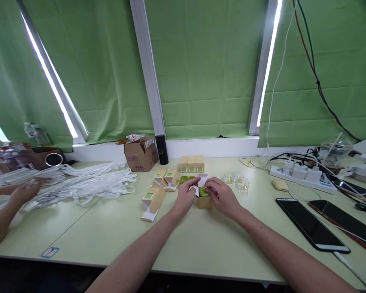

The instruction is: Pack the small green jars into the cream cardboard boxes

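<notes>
A small kraft-paper box [205, 203] stands upright on the table between my hands, its white inner flap [202, 179] raised at the back. In its open top sits a glossy green square-looking piece [204, 192]. My left hand [185, 198] is closed at the box's left side, fingertips at the flap. With bent fingers, my right hand [223, 197] pinches the green piece at its right edge. More green pieces [184, 179] lie just behind my left hand, partly hidden. Clear cups [242, 185] with small yellow bits inside are to the right.
Kraft boxes with green labels [192, 165] stand at the back; opened ones [153, 198] lie left. A brown carton [141, 154] and black cylinder [161, 149] stand behind. Another person's hands [24, 191] work by white straps [91, 189]. Phones [311, 224] and a power strip [301, 178] lie right.
</notes>
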`<state>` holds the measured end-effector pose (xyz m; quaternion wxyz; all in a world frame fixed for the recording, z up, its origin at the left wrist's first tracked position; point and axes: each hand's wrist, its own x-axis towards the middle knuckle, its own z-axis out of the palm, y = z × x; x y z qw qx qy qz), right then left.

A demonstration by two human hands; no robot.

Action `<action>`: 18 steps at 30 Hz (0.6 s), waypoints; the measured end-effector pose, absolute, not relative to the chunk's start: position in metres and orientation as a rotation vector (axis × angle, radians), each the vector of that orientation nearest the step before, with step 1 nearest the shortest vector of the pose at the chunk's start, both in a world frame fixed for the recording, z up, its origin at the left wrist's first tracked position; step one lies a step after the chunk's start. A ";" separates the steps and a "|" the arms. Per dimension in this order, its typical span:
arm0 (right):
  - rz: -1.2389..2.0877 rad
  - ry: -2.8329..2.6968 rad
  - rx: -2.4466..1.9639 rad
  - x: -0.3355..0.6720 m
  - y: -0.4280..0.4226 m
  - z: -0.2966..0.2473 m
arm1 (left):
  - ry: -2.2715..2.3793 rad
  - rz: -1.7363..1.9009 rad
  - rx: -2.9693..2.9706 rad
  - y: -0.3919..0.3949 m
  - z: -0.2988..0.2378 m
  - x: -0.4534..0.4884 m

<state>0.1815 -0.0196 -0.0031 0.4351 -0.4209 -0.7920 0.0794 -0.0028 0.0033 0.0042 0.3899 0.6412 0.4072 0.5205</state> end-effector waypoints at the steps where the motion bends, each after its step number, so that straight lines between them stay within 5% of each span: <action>1: 0.200 -1.961 -1.054 0.181 -0.019 -0.004 | 1.036 1.323 1.628 0.003 0.004 -0.003; 18: 0.212 -1.848 -1.207 0.181 -0.009 -0.014 | 0.993 1.360 1.642 0.003 0.001 -0.005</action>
